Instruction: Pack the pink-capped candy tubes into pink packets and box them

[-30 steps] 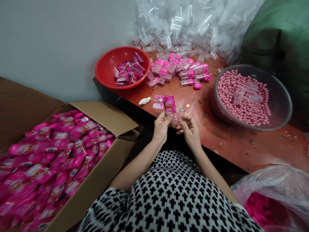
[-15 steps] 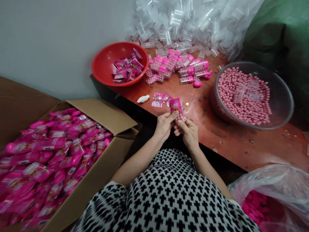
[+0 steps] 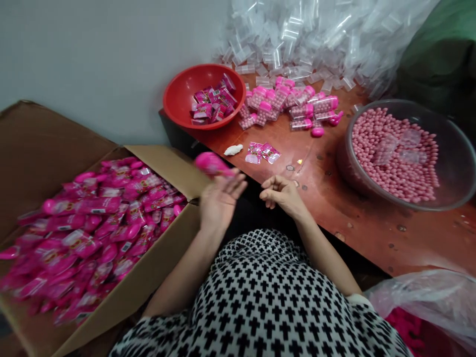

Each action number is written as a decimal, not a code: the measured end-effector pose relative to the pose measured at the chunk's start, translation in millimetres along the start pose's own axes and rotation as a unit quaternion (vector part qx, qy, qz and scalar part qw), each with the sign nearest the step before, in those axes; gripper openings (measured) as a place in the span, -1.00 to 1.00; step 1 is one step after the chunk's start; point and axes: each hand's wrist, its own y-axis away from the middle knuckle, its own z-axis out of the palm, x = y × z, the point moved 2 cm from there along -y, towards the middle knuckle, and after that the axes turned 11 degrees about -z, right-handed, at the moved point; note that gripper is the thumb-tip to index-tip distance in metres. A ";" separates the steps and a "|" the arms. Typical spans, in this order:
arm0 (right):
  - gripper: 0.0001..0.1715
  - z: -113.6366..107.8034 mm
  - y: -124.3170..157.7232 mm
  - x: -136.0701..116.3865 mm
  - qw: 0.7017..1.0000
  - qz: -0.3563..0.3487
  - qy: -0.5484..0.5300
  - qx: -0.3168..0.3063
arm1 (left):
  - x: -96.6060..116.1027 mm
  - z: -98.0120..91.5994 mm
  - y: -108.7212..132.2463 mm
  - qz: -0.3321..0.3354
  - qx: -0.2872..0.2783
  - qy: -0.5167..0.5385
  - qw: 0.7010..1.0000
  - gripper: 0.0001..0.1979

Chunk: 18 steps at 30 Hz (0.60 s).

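My left hand (image 3: pixel 221 198) is open, palm up and fingers spread, near the box flap. A blurred pink packaged bottle (image 3: pixel 211 163) is just above its fingers; whether it touches them cannot be made out. My right hand (image 3: pixel 284 196) is at the table's front edge, fingers loosely curled but apart, holding nothing visible. Two pink sachets (image 3: pixel 254 152) lie overlapping beyond it, beside a white crumpled piece (image 3: pixel 233 149). At the left, a cardboard box (image 3: pixel 163 253) holds many pink packaged bottles (image 3: pixel 89 205).
A red bowl (image 3: pixel 176 101) holds sachets. Clear bottles with pink caps and beads (image 3: pixel 301 111) lie behind the sachets, before a heap of clear tubes (image 3: pixel 293 34). A bowl of pink beads (image 3: pixel 394 153) stands right. A plastic bag (image 3: pixel 435 292) is at the lower right.
My hands have parted. The pink package they both held is now left, above my open left hand, near the box. My right hand has let go of it. The view has shifted left.
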 end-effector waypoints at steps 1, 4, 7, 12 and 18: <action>-0.57 0.5 0.0 -0.8 1.000 -0.009 0.004 0.010 | 18.7 -10.8 4.6 0.089 0.042 0.024 0.995 -0.66; -0.60 -8.3 1.2 0.8 0.996 -0.039 0.025 0.074 | 49.9 -31.4 6.8 0.239 0.097 0.024 0.966 -0.47; -0.59 -20.5 2.5 4.0 0.990 -0.045 0.038 0.125 | 34.2 -22.0 -18.8 0.249 0.089 -0.149 0.953 -0.60; -0.58 -27.5 6.5 0.7 0.989 -0.034 0.053 0.132 | -31.9 34.2 -85.9 0.309 -0.011 -0.557 0.770 -0.65; -0.61 -37.7 6.5 -3.8 0.986 -0.046 0.090 0.132 | -62.7 50.3 -120.2 0.318 -0.007 -0.664 0.677 -0.78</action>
